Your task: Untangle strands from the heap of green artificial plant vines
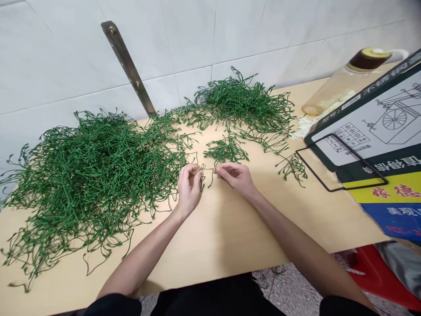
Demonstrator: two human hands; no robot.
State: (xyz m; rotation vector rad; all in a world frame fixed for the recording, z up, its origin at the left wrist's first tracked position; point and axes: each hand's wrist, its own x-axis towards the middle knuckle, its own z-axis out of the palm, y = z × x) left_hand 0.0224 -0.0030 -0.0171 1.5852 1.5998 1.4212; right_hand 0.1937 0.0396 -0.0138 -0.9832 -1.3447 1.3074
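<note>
Near the middle of the table, my left hand (190,186) and my right hand (237,175) face each other a short way apart. Both have thumb and fingers pinched together on a thin green plastic stem (208,169) that spans the gap, with thin branches hanging from it. A large tangled heap of green plastic stems (98,171) lies to the left of my left hand. Just beyond my hands sits a small bunch of the same stems (226,150). Another pile of green stems (243,103) rests farther back against the wall.
A clear bottle (332,90) with a dark and yellow lid leans at the back right, by some white pieces (305,126). A printed cardboard box (391,118) and a black wire frame (342,188) take up the right side. A metal bracket (128,66) is fixed to the tiled wall.
</note>
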